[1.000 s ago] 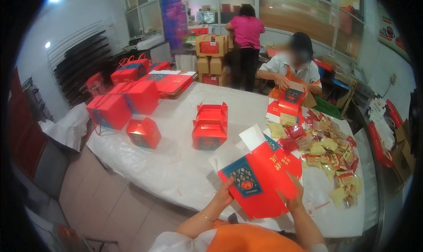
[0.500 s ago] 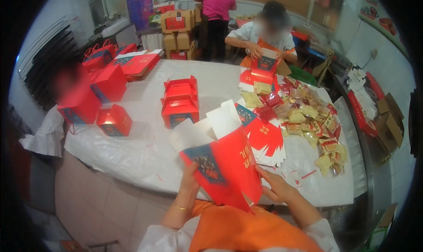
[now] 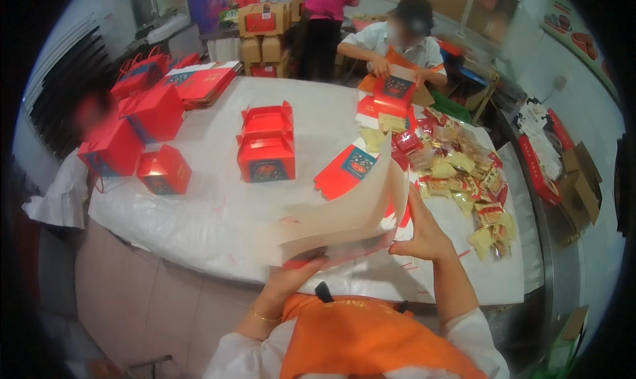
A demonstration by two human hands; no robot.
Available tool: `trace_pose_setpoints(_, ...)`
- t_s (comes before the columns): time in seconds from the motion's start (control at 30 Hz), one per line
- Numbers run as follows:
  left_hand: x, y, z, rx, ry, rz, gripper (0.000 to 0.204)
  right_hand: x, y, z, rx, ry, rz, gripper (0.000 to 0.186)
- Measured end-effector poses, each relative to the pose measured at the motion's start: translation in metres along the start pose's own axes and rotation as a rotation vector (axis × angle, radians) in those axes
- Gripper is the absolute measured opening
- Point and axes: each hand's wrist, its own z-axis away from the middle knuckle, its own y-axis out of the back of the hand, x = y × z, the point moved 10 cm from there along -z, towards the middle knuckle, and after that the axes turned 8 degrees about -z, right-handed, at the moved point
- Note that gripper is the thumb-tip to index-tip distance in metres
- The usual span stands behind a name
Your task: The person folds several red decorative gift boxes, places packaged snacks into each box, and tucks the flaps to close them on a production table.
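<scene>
Between my left hand (image 3: pixel 291 273) and my right hand (image 3: pixel 419 236) is a carton sheet (image 3: pixel 331 230), its pale inner side showing and blurred by motion; the fingers of both hands are closed on its edges. Beyond it lie flat red carton sheets (image 3: pixel 344 174). Farther back stand folded red gable boxes (image 3: pixel 265 160), and a smaller red box (image 3: pixel 162 170) is to their left. A pile of wrapped packets (image 3: pixel 457 164) in yellow, red and clear covers the right of the white-covered table (image 3: pixel 212 227).
Red gift bags (image 3: pixel 106 150) and stacked flat cardboard (image 3: pixel 199 88) are at the back left. A co-worker (image 3: pixel 394 58) works on a red carton across the table; another person (image 3: pixel 324 15) stands behind. Brown boxes (image 3: pixel 258 25) are stacked at the back, and open cartons (image 3: pixel 576 187) line the right.
The carton in my hands has turned from its printed red face to its pale inside and bent. My right hand has moved up. The camera's view has shifted over the table.
</scene>
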Motion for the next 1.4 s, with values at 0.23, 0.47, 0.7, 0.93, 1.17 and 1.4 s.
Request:
trace_pose_setpoints(0.23,0.011,-0.016,0.0,0.201,-0.199,-0.239,0.043,0.023,-0.019,-0.001,0.089,0.074,-0.099,0.146)
trace_pose_setpoints(0.47,-0.032,-0.012,-0.005,0.233,-0.026,-0.204,0.029,0.126,-0.004,-0.071,0.288,-0.017,-0.46,0.107)
trace_pose_setpoints(0.7,-0.05,0.004,-0.004,0.189,-0.001,-0.328,0.031,0.109,-0.052,-0.144,-0.018,0.013,-0.479,0.096)
trace_pose_setpoints(0.93,-0.068,0.001,0.003,0.086,0.244,0.107,0.083,0.048,-0.038,-0.082,0.023,0.078,-0.395,0.122)
trace_pose_setpoints(1.17,-0.049,0.001,0.015,0.178,0.174,0.147,0.047,0.013,-0.01,-0.016,0.236,0.027,-0.093,0.139)
trace_pose_setpoints(1.4,-0.017,-0.031,0.027,-0.05,0.036,0.214,0.073,0.05,0.001,0.031,0.584,-0.032,-0.158,0.135)
